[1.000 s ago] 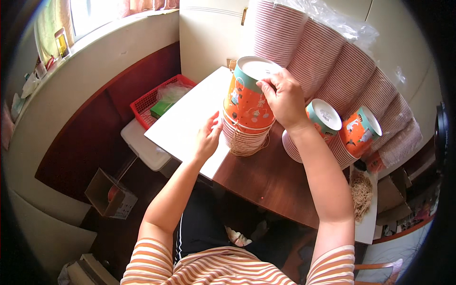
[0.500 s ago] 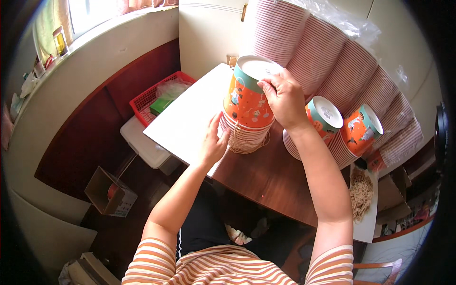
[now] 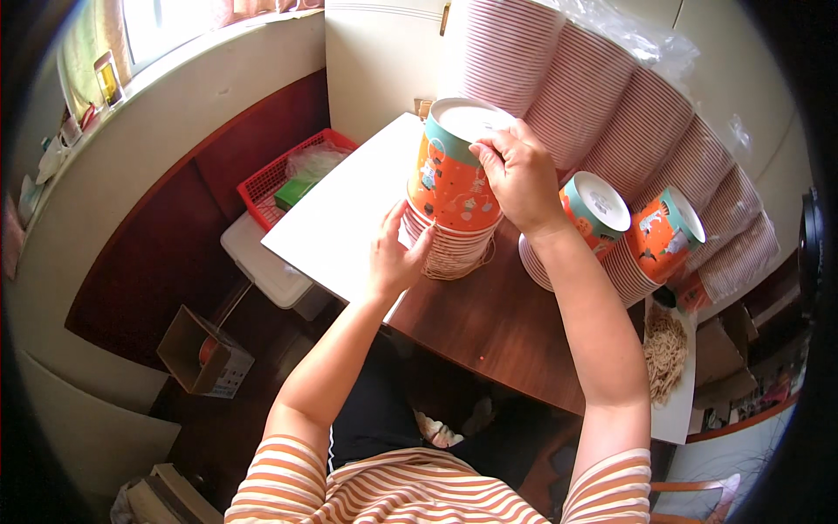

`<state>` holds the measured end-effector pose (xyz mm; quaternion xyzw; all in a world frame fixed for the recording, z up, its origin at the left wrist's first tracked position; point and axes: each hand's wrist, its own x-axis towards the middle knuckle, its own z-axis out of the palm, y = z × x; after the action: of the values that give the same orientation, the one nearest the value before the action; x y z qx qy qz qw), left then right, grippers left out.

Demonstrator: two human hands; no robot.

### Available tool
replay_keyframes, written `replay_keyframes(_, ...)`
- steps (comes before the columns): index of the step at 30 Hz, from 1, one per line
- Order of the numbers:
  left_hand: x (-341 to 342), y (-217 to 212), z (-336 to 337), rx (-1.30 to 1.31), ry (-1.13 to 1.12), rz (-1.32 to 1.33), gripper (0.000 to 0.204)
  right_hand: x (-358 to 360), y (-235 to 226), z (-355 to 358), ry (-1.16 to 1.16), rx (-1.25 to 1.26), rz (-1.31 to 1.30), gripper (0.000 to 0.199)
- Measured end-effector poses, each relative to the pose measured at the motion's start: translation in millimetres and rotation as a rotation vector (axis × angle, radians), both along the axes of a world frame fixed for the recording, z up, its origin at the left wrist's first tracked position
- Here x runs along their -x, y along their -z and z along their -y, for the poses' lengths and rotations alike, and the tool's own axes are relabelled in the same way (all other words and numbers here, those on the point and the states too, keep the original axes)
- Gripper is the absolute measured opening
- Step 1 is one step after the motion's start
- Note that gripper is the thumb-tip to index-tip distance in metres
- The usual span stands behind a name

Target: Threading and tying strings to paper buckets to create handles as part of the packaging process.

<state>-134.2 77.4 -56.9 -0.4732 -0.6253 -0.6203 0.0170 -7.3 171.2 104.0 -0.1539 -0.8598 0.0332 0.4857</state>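
A tall stack of upturned paper buckets (image 3: pixel 458 188), orange with a teal band and white base, stands on the table in front of me. My right hand (image 3: pixel 517 170) is closed, thumb and fingers pinching at the right edge of the top base; any small thing inside the pinch is hidden. On the stack's left side, my left hand (image 3: pixel 397 253) has its fingers apart and rests against the lower rims. Thin tan loops (image 3: pixel 484 262), like string or rubber bands, lie around these rims. Two more upturned stacks, a nearer bucket (image 3: pixel 598 205) and another bucket (image 3: pixel 668 231), stand to the right.
Long stacks of nested buckets in clear plastic (image 3: pixel 602 96) line the back. A pile of tan strands (image 3: pixel 665 354) lies at the table's right end. Left of the table are a red basket (image 3: pixel 288 166), a white lidded box (image 3: pixel 262 258) and an open carton (image 3: pixel 205 354).
My left hand has turned slightly, its thumb rising along the rims. Tan strands that hung near that thumb now show less. My right hand stays at the top edge.
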Motion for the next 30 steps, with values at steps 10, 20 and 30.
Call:
replay_keyframes(10,4,1,0,0.005,0.013,-0.01,0.052,1,4,-3,0.0,-0.017,0.008,0.01)
replay_keyframes(20,8,5,7,0.09,0.08,0.058,0.049,-5,9,0,0.021,-0.049,0.056,0.014)
replay_keyframes(30,3,-16,17,-0.053,0.055,-0.031,0.034,-66,67,6,0.242,0.173,-0.128,0.021)
